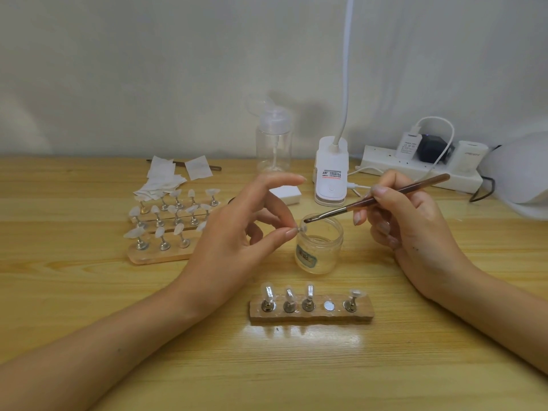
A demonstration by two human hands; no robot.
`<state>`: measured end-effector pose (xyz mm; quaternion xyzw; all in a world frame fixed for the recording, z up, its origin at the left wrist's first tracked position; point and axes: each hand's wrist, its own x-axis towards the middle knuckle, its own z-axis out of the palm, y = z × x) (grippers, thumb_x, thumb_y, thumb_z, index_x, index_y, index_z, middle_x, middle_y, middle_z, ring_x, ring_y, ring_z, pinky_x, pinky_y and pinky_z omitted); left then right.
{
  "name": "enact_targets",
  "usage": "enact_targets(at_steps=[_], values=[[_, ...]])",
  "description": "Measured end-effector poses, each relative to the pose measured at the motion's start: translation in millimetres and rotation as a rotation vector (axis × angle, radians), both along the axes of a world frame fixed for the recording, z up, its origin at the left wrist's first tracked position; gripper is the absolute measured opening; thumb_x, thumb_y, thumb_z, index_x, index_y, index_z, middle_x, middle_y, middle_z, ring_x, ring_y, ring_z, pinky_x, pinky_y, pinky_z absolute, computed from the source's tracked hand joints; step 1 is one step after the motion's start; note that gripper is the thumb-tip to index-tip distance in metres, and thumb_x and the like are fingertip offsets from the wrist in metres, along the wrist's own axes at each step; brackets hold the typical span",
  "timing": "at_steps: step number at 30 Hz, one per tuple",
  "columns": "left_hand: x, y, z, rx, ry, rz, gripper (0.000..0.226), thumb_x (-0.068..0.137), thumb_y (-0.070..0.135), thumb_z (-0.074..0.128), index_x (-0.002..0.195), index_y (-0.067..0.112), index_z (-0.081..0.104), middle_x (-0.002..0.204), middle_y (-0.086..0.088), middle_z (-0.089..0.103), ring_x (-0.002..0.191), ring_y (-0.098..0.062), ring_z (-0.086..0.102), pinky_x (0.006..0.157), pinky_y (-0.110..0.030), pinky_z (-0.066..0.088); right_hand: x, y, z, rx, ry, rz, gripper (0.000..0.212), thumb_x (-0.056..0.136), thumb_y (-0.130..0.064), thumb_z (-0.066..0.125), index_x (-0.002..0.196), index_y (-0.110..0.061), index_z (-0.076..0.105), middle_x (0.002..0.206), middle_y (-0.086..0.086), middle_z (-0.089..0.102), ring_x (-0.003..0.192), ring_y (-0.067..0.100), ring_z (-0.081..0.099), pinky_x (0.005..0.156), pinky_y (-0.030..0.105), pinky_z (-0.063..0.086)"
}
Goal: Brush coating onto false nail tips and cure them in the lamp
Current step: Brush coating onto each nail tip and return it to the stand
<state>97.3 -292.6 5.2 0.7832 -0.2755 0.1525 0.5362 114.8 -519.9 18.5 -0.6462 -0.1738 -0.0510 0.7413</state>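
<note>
My left hand (237, 229) pinches a small stand with a clear nail tip (303, 228) between thumb and a finger, above the rim of the open jar of coating (318, 250). My right hand (406, 221) grips a brown brush (376, 198), and its dark bristles touch the nail tip. In front of me a wooden holder (311, 314) carries several nail tips on metal stands, with one bare magnet spot (328, 306). The white curing lamp (522, 176) sits at the far right, partly cut off.
More wooden holders with several nail tips (166, 229) stand at the left, with white wipes (166, 179) behind. A clear pump bottle (272, 143), a clip desk lamp (330, 176) and a power strip (421, 170) line the back of the table.
</note>
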Motion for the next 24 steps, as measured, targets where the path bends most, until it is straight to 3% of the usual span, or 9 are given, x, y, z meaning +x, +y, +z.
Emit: enact_targets(at_steps=[6,10,14,19,24], values=[[0.4,-0.1,0.0,0.009,-0.003,0.008,0.05,0.091,0.013,0.07,0.135,0.03,0.053,0.09,0.008,0.068,0.092,-0.015,0.068,0.064,-0.038,0.053,0.9,1.5,-0.7,-0.051,0.035,-0.042,0.021,0.097,-0.013,0.048,0.076,-0.014,0.046,0.062,0.004,0.064,0.047,0.006,0.034,0.04,0.015,0.025],[0.3,0.1,-0.3,0.007,0.006,0.01,0.051,0.092,0.008,0.071,0.135,0.029,0.053,0.09,0.007,0.069,0.092,-0.015,0.068,0.063,-0.036,0.052,-1.4,0.4,0.1,0.006,-0.011,0.013,0.023,0.096,-0.019,0.055,0.072,-0.022,0.054,0.064,0.004,0.065,0.047,0.007,0.034,0.041,0.015,0.027],[-0.1,-0.1,-0.1,0.004,0.018,0.012,0.051,0.092,0.008,0.071,0.134,0.03,0.053,0.089,0.007,0.069,0.092,-0.017,0.069,0.063,-0.037,0.052,0.2,1.5,-1.4,-0.044,0.015,-0.018,0.022,0.098,-0.012,0.049,0.076,-0.015,0.047,0.063,0.005,0.064,0.048,0.007,0.034,0.04,0.015,0.027],[-1.5,-0.7,0.7,-0.001,0.025,0.012,0.051,0.092,0.008,0.071,0.134,0.03,0.054,0.089,0.005,0.069,0.092,-0.018,0.069,0.063,-0.041,0.051,-0.2,-0.4,-0.6,0.011,-0.022,0.022,0.024,0.092,-0.02,0.053,0.069,-0.027,0.055,0.065,0.003,0.064,0.049,0.007,0.037,0.041,0.016,0.028],[-2.0,-0.6,1.1,0.0,0.031,0.019,0.053,0.091,0.005,0.072,0.134,0.029,0.054,0.089,0.006,0.069,0.092,-0.018,0.068,0.063,-0.042,0.05,0.4,1.3,-2.1,-0.049,0.01,-0.028,0.025,0.099,-0.011,0.049,0.074,-0.018,0.051,0.064,0.006,0.064,0.049,0.007,0.036,0.04,0.016,0.026]])
